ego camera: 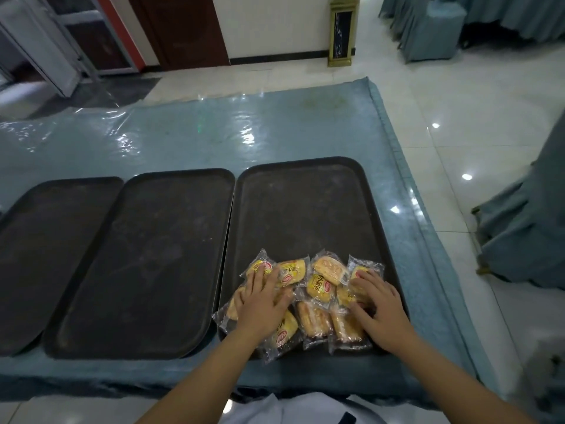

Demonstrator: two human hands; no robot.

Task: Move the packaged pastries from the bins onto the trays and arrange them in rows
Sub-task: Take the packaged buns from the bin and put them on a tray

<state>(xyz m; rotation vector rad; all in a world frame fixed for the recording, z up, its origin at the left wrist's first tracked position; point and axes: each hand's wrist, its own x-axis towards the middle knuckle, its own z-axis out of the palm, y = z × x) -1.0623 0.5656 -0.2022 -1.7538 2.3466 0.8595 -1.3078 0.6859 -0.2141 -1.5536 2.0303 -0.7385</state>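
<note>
While both hands lie flat with fingers spread and relaxed, grasping nothing, they press on a loose heap of packaged pastries (pixel 318 296) at the near end of the right tray (pixel 301 209). The left hand (pixel 261 304) covers the heap's left side, the right hand (pixel 377 307) its right side. One wrapper overhangs the tray's near left rim. The middle tray (pixel 146 255) and left tray (pixel 46 249) sit just beside it on a blue plastic-covered tablecloth (pixel 189 136).
</note>
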